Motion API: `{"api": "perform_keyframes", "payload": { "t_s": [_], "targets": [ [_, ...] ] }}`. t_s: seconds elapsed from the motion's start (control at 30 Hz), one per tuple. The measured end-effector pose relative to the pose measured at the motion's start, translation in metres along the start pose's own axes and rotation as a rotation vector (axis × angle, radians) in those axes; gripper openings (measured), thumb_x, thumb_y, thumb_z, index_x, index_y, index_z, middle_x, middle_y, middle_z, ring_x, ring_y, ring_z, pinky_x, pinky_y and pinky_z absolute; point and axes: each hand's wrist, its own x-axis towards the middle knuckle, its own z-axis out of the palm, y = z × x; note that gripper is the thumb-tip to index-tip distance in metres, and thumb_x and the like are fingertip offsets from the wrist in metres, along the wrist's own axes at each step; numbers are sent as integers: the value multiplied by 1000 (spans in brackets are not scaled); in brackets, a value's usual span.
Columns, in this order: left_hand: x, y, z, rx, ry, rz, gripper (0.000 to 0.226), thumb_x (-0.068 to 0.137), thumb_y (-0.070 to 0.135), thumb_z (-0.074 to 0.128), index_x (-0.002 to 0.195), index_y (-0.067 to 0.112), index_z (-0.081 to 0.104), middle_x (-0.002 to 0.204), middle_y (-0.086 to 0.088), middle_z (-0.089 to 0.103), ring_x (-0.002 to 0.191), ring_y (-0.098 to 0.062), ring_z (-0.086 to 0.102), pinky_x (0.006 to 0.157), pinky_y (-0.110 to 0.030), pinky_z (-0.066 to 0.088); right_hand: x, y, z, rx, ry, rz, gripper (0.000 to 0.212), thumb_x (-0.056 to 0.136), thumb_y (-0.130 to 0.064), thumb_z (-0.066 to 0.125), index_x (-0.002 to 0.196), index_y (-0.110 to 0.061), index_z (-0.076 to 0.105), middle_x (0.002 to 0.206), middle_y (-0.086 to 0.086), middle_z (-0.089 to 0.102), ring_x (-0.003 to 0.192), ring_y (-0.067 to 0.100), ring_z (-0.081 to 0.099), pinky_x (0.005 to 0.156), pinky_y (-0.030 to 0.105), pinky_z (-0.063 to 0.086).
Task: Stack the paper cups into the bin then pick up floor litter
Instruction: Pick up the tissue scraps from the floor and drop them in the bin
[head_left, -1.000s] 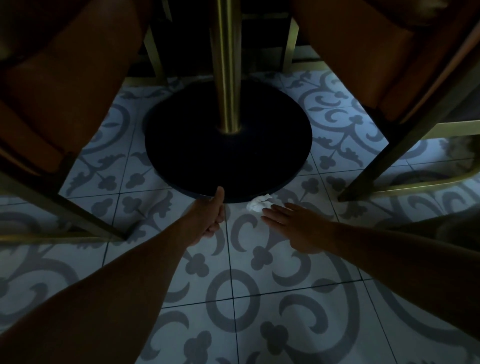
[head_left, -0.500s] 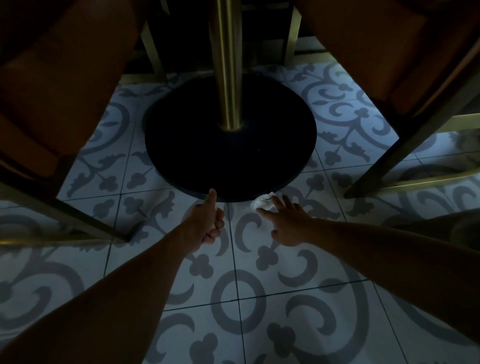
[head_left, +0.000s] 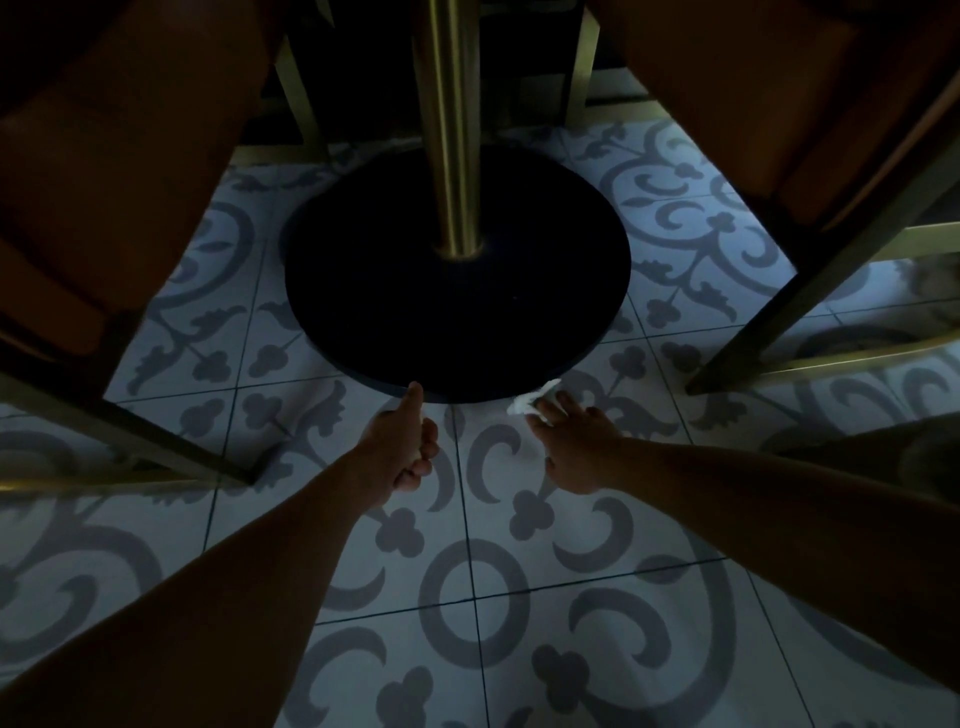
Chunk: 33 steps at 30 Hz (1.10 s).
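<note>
A small crumpled white paper (head_left: 527, 402) lies on the patterned floor tiles, right against the front rim of the black round table base (head_left: 457, 312). My right hand (head_left: 574, 449) reaches it, and its thumb and first fingers pinch the paper's right side, which they partly hide. About a hand's width to the left of the paper is my left hand (head_left: 408, 447). Its fingers are curled in with nothing in them, and its thumb points at the rim of the base. No cups or bin are in view.
A brass table post (head_left: 452, 130) rises from the base. Brown chairs with brass legs stand close on the left (head_left: 104, 208) and on the right (head_left: 779, 291). The light is dim. Grey and white patterned tiles (head_left: 467, 597) stretch toward me.
My right hand has moved forward from beside the paper onto it, and its fingers have closed on it. The paper's shape has shifted slightly. My left hand has barely moved.
</note>
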Motion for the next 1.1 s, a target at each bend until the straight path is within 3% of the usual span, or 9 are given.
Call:
{"api": "perform_keyframes", "payload": {
  "t_s": [0.23, 0.33, 0.53, 0.7, 0.8, 0.93, 1.0, 1.1],
  "targets": [
    [-10, 18, 21, 9, -24, 9, 61, 98, 63, 31, 62, 16, 43, 48, -1, 42, 29, -12, 35, 31, -11, 17, -36, 5, -10, 0, 129, -73, 65, 91, -25, 49, 147, -9, 21, 157, 11, 14, 139, 34, 19, 107, 49, 32],
    [-16, 27, 33, -16, -53, 75, 58, 100, 57, 34, 68, 12, 50, 52, -2, 47, 38, -15, 42, 32, -13, 26, -51, 10, -20, 23, 191, -60, 59, 90, -26, 50, 142, -7, 30, 153, 14, 22, 134, 33, 28, 103, 48, 38],
    [-34, 43, 58, -10, -167, 198, 27, 106, 19, 42, 92, 3, 58, 76, -9, 52, 57, -17, 47, 35, -18, 40, -85, 20, -32, 73, 262, -15, 56, 91, -25, 49, 141, -7, 33, 154, 13, 25, 136, 29, 29, 107, 45, 37],
    [-51, 55, 82, 115, -220, 339, 22, 102, -2, 43, 115, 3, 61, 97, -7, 59, 77, -15, 59, 56, -21, 56, -119, 18, -41, 180, 328, 45, 52, 90, -24, 50, 139, -9, 39, 151, 11, 32, 132, 26, 37, 103, 40, 39],
    [-64, 64, 102, 104, -277, 413, 28, 101, -5, 44, 122, 4, 61, 108, -6, 60, 84, -14, 64, 74, -24, 58, -145, 18, -53, 292, 398, 80, 46, 90, -23, 50, 136, -15, 45, 142, 5, 43, 123, 22, 46, 97, 38, 47],
    [-83, 73, 135, 111, -274, 510, 31, 100, -3, 48, 124, 10, 62, 108, -10, 65, 101, -21, 67, 100, -40, 52, -176, 25, -73, 399, 546, 127, 31, 93, -21, 48, 123, -20, 56, 124, 2, 56, 107, 16, 57, 88, 34, 53],
    [-94, 76, 154, 99, -258, 551, 30, 99, -2, 52, 122, 13, 63, 112, -16, 68, 106, -25, 67, 98, -42, 54, -190, 30, -83, 430, 640, 156, 25, 94, -19, 49, 116, -20, 61, 117, 1, 61, 101, 13, 60, 86, 32, 54],
    [-110, 77, 182, 103, -268, 629, 27, 96, 5, 60, 120, 17, 63, 116, -11, 68, 99, -18, 67, 87, -33, 57, -209, 42, -96, 423, 772, 173, 21, 93, -15, 51, 108, -19, 65, 110, 0, 65, 94, 12, 62, 82, 29, 54]
  ]
}}
